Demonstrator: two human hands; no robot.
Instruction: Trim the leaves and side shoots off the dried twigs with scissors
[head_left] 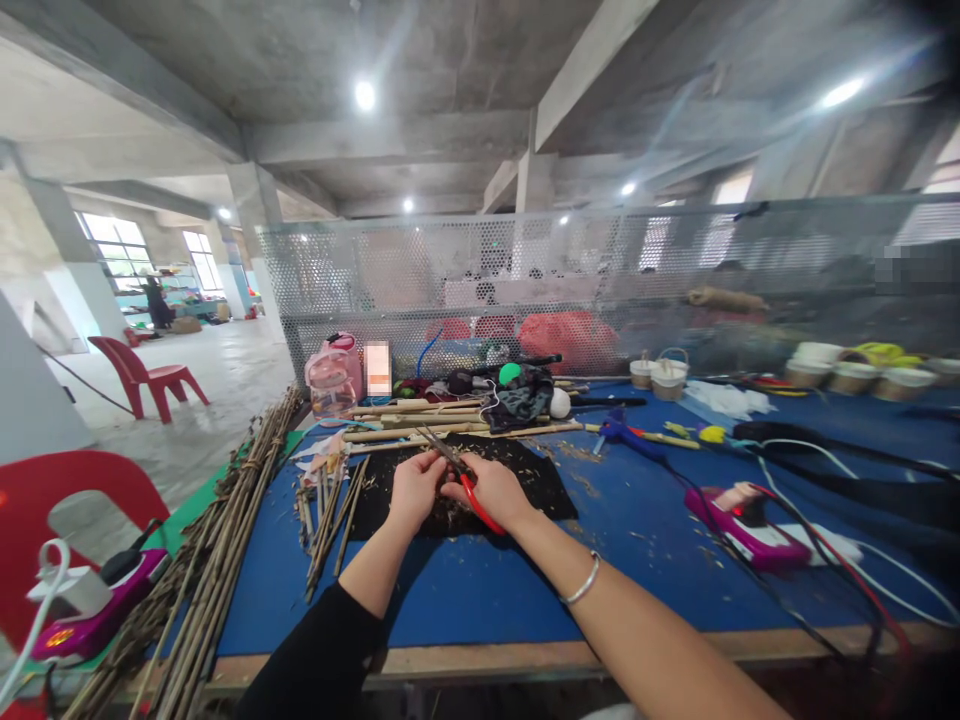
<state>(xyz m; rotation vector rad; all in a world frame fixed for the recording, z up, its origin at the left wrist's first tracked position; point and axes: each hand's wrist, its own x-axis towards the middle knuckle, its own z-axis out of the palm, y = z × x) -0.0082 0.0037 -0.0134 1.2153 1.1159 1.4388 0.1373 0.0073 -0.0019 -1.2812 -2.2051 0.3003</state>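
Note:
My right hand [491, 488] is closed around red-handled scissors [481, 507], whose metal blades point up and to the left. Close beside it, my left hand [414, 490] is closed in a pinch near the blades; what sits between its fingertips is too small to make out. Both hands are above a black cloth [551, 490] strewn with plant scraps. Left of the cloth lies a group of short cut sticks [330, 520]. Longer pale sticks [420, 420] stretch across the table behind my hands.
A bundle of long thin stalks [240, 510] runs along the left edge of the blue table [465, 600]. Purple power strips [757, 540] with cords lie on both sides. Yarn balls [510, 374], a pink bottle [330, 380] and small buckets [669, 380] stand before a perforated metal screen [420, 270].

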